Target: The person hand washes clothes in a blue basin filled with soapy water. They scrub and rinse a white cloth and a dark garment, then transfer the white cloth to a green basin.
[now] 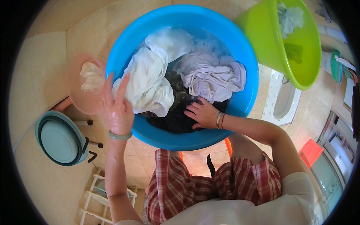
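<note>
My left hand (119, 107), wearing a pale green bangle, is raised at the left rim of a big blue tub (157, 140). Its fingers are spread, slightly blurred, beside a pink basin (77, 99) with white cloth (92, 77) in it; whether they touch the basin I cannot tell. Inside the tub, my right hand (204, 114) rests with fingers apart on dark wet cloth (172, 122). A bundle of white cloth (148, 80) lies in the tub's left half, and pale lilac cloth (213, 77) in its right half. Sudsy water (210, 37) shows at the far side.
A lime-green bucket (262, 32) tilts at the upper right, with pale cloth (290, 18) inside. Under it is a white squat toilet (281, 99). A grey-green folding basin (60, 137) stands left, above a white rack (90, 204). A red-orange stool (310, 153) is at right.
</note>
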`<state>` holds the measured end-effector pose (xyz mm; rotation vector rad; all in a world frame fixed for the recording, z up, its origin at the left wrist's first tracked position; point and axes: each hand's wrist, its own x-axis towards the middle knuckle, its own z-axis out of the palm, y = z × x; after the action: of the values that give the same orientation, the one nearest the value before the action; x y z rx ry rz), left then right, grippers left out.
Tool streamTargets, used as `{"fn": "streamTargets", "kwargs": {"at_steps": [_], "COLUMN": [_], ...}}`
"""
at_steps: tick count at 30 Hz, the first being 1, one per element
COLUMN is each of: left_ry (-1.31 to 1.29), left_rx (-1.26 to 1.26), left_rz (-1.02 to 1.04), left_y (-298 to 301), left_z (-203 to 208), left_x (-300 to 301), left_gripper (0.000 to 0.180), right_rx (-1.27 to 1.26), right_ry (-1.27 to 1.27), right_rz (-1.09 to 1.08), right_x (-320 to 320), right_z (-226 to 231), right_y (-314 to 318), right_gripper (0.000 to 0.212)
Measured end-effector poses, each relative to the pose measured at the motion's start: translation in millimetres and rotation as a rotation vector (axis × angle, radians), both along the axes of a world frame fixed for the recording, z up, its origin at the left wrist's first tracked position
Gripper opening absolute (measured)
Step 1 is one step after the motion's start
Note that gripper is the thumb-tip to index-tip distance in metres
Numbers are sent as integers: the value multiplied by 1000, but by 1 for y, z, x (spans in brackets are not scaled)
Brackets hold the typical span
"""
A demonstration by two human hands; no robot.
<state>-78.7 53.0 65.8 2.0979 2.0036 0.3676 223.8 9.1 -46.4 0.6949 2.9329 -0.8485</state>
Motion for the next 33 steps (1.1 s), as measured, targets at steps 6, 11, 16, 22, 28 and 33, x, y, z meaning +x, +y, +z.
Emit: {"fn": "streamTargets", "kwargs": {"at_steps": [6, 11, 16, 22, 28, 33], "left_ry": [-85, 53, 80, -168, -835, -1405], "left_rx": [-28, -139, -241, -343, -276, -306], "left_rz": [-220, -360, -141, -94, -134, -5], "left_y": [35, 42, 44, 34, 11, 5], "left_z": [-15, -53, -61, -45, 28, 57], "left_x": [32, 49, 57, 46, 48, 33], "left_gripper": [52, 68, 71, 39, 19, 30], "right_rx": [-686, -1428, -1502, -979, -338, -873], "right_ry": [-14, 689, 760, 186, 362, 567], "right_rz": [-601, -1254, -1242, -609, -766, -601], "right_x": [-7, 10, 29, 9, -7, -12], "right_z": [-8, 37, 69, 62, 35, 24], "right_y": [10, 34, 61, 51, 137, 137], "right_gripper": [27, 27, 32, 21, 62, 21]}}
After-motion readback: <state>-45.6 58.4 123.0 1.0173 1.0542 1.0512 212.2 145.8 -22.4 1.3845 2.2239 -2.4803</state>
